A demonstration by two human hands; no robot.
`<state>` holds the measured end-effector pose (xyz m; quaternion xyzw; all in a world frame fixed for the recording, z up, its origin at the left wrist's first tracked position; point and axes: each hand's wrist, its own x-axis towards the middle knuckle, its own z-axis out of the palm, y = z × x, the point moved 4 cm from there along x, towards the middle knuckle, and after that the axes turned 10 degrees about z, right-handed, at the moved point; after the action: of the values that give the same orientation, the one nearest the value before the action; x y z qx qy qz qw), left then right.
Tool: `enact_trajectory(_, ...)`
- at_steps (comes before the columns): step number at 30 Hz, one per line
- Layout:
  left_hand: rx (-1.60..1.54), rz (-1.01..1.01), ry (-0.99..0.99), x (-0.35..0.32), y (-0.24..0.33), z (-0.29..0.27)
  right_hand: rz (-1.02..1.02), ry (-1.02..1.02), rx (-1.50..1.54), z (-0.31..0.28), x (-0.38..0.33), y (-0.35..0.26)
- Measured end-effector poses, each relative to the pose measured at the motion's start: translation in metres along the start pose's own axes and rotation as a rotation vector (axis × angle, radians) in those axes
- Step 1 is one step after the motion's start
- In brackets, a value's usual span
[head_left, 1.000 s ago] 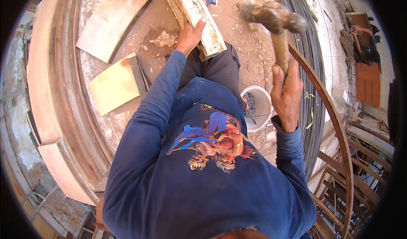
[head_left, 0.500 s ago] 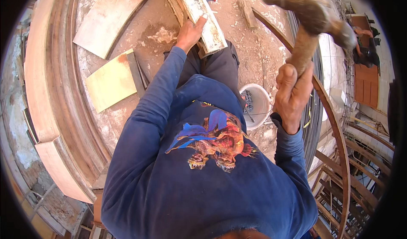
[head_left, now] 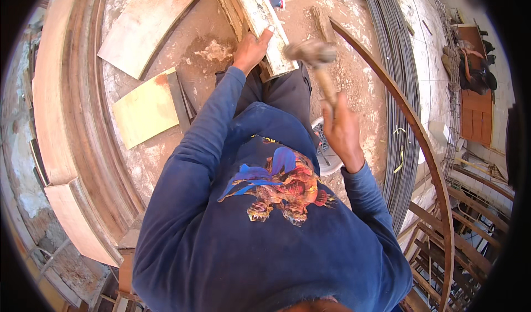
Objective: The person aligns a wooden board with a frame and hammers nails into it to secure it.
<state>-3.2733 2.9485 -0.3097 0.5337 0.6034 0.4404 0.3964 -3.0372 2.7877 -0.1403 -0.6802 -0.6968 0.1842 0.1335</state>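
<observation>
A worn wooden beam (head_left: 255, 5), pale and paint-stained on top, reaches from the top edge down to my lap. Around its left side my left hand (head_left: 252, 49) is closed, the thumb lying on the upper face. My right hand (head_left: 343, 126) grips the wooden handle of a hammer (head_left: 325, 82). The hammer's metal head, slightly blurred, hangs in the air just right of the beam's near end, apart from it. Below my right hand, a white bucket (head_left: 330, 165) holding small dark pieces, perhaps nails, is partly hidden.
Cut boards (head_left: 146, 27) and a yellowish panel (head_left: 145, 113) lie on the floor at left, beside long curved planks (head_left: 88, 91). At right are a bundle of grey rods (head_left: 395, 74) and a thin curved strip (head_left: 426, 135). Another person (head_left: 477, 71) is far right.
My right hand has swung the hammer down and to the left, from the upper right to near the beam's end. My left hand stays on the beam.
</observation>
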Motion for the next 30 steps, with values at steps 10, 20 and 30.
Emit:
enact_trajectory(10,-0.039,0.016,0.000,-0.007,0.001,0.000,-0.142,0.354,0.585,-0.051,-0.005,-0.014)
enact_trajectory(20,-0.110,0.016,0.004,-0.009,0.001,-0.002,-0.089,0.259,0.500,-0.055,0.001,-0.026)
enact_trajectory(30,-0.128,-0.053,-0.005,-0.011,0.008,-0.007,-0.059,0.262,0.459,-0.054,0.003,-0.019)
